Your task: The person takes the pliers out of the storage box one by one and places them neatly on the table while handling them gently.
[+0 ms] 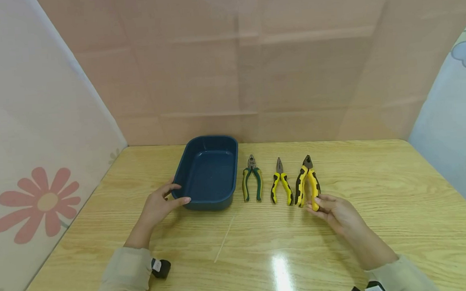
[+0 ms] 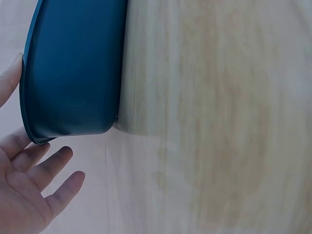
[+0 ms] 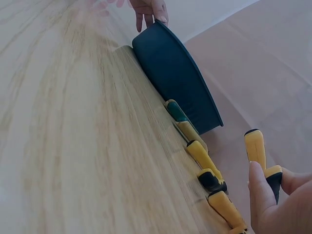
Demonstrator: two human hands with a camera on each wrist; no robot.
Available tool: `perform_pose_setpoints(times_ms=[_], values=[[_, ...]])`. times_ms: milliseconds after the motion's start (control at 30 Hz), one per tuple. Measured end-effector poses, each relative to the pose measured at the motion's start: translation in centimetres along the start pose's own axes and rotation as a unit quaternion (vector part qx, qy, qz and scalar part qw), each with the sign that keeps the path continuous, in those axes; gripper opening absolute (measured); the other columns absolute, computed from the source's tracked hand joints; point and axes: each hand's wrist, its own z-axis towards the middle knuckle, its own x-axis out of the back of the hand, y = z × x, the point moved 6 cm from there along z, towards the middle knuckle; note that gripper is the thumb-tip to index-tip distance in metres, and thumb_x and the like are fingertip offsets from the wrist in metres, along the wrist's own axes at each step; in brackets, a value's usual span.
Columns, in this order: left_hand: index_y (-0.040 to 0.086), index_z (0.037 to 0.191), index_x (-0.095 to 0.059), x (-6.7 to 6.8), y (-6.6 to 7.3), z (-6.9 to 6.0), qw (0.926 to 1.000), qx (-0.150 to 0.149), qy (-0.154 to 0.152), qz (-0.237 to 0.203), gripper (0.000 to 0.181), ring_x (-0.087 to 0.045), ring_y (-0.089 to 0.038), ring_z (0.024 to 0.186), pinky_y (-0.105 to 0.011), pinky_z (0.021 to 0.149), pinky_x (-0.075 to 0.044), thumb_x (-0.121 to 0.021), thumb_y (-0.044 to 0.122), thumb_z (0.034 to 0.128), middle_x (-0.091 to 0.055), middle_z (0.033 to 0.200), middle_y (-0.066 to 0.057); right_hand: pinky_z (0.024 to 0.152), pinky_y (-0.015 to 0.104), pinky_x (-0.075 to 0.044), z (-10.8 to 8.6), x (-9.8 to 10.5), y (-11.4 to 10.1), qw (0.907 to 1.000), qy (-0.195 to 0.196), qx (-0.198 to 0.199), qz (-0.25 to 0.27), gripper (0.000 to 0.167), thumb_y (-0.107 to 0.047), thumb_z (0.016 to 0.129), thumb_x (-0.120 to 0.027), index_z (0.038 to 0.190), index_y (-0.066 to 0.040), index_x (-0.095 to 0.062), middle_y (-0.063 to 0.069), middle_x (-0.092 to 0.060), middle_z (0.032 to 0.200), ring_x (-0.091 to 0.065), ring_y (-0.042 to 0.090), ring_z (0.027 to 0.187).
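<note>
A dark blue plastic tub stands on the table, with my left hand at its near left corner. The thumb and index finger hold the rim there; in the left wrist view the other fingers stretch out below the tub. Right of it lie green-handled combination pliers and smaller yellow-and-black needle-nose pliers. Larger yellow-and-black pliers are at the row's right end. My right hand pinches their right handle near its end. In the right wrist view, these pliers' handles are raised above the table.
The wooden table ends at a brown backdrop. Printed side panels stand left and right, with a pink flower on the left one. A thin pale strip lies in front of the tub.
</note>
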Motion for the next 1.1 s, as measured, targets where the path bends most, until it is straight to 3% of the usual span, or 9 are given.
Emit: perform_pose_setpoints(times_ms=[233, 333, 433, 500, 633, 733, 967, 1033, 1100], values=[[0.006, 0.123, -0.045, 0.0, 0.0, -0.1, 1.0000, 0.002, 0.002, -0.004, 0.075, -0.024, -0.040, 0.121, -0.052, 0.089, -0.032, -0.064, 0.053, 0.0678, -0.015, 0.142, -0.003, 0.089, 0.032, -0.036, -0.1, 0.8, -0.2, 0.9999, 0.009, 0.006, 0.001, 0.072, -0.002, 0.085, -0.051, 0.128, 0.016, 0.004, 0.037, -0.006, 0.129, -0.055, 0.018, 0.092], [0.006, 0.123, -0.045, 0.0, 0.0, -0.1, 1.0000, 0.001, 0.004, -0.003, 0.075, -0.024, -0.039, 0.121, -0.052, 0.089, -0.032, -0.064, 0.053, 0.0679, -0.016, 0.142, -0.003, 0.089, 0.033, -0.037, -0.2, 1.2, -0.4, 0.9998, 0.016, 0.006, 0.008, 0.074, -0.001, 0.083, -0.055, 0.128, 0.017, 0.001, 0.036, -0.023, 0.120, -0.056, 0.019, 0.089], [0.006, 0.123, -0.045, 0.0, 0.0, -0.1, 1.0000, 0.001, 0.005, -0.001, 0.075, -0.024, -0.039, 0.121, -0.052, 0.089, -0.032, -0.063, 0.054, 0.0678, -0.016, 0.142, -0.004, 0.088, 0.033, -0.037, -0.2, 1.7, -0.5, 0.9996, 0.020, 0.005, 0.020, 0.077, -0.001, 0.080, -0.057, 0.128, 0.016, 0.001, 0.025, -0.041, 0.107, -0.057, 0.020, 0.088], [0.006, 0.123, -0.045, 0.0, -0.1, -0.1, 1.0000, 0.001, 0.005, 0.001, 0.076, -0.024, -0.039, 0.121, -0.052, 0.089, -0.032, -0.063, 0.054, 0.0678, -0.016, 0.142, -0.004, 0.088, 0.033, -0.038, -0.3, 2.0, -0.5, 0.9994, 0.023, 0.004, 0.024, 0.079, -0.001, 0.079, -0.059, 0.128, 0.016, 0.001, 0.020, -0.045, 0.103, -0.057, 0.019, 0.087], [0.006, 0.124, -0.044, 0.0, -0.1, -0.2, 1.0000, 0.003, 0.003, -0.001, 0.076, -0.024, -0.039, 0.121, -0.053, 0.089, -0.031, -0.063, 0.054, 0.0676, -0.016, 0.142, -0.004, 0.088, 0.032, -0.038, -0.3, 2.3, -0.6, 0.9994, 0.024, 0.004, 0.023, 0.082, -0.003, 0.079, -0.060, 0.129, 0.014, 0.003, 0.032, -0.027, 0.120, -0.056, 0.017, 0.087], [0.006, 0.124, -0.044, 0.0, -0.1, -0.2, 1.0000, 0.004, 0.003, -0.003, 0.076, -0.024, -0.039, 0.121, -0.053, 0.089, -0.031, -0.064, 0.054, 0.0674, -0.016, 0.142, -0.004, 0.088, 0.032, -0.038, -0.3, 2.6, -0.6, 0.9995, 0.025, 0.003, 0.019, 0.083, -0.003, 0.080, -0.059, 0.129, 0.013, 0.005, 0.032, -0.010, 0.129, -0.056, 0.016, 0.087], [0.006, 0.123, -0.045, 0.0, -0.1, -0.1, 1.0000, 0.003, 0.004, 0.002, 0.076, -0.024, -0.039, 0.122, -0.053, 0.090, -0.030, -0.063, 0.054, 0.0674, -0.016, 0.142, -0.003, 0.088, 0.033, -0.038, -0.3, 3.6, -0.6, 0.9989, 0.039, -0.009, 0.023, 0.085, -0.002, 0.080, -0.059, 0.130, 0.010, 0.008, 0.034, -0.011, 0.129, -0.057, 0.017, 0.086], [0.006, 0.123, -0.045, 0.0, -0.1, 0.0, 1.0000, 0.003, 0.004, 0.002, 0.076, -0.024, -0.039, 0.121, -0.052, 0.090, -0.030, -0.064, 0.054, 0.0672, -0.016, 0.142, -0.003, 0.088, 0.033, -0.038, -0.4, 3.9, -0.6, 0.9987, 0.041, -0.010, 0.029, 0.085, -0.001, 0.079, -0.059, 0.130, 0.010, 0.008, 0.033, -0.005, 0.131, -0.057, 0.017, 0.085], [0.006, 0.123, -0.045, 0.0, -0.1, 0.0, 1.0000, 0.003, 0.005, 0.001, 0.076, -0.025, -0.039, 0.121, -0.052, 0.090, -0.030, -0.064, 0.054, 0.0671, -0.016, 0.142, -0.003, 0.088, 0.034, -0.038, -0.4, 4.3, -0.6, 0.9984, 0.045, -0.010, 0.032, 0.087, -0.001, 0.077, -0.062, 0.130, 0.010, 0.006, 0.034, -0.014, 0.126, -0.057, 0.018, 0.085]])
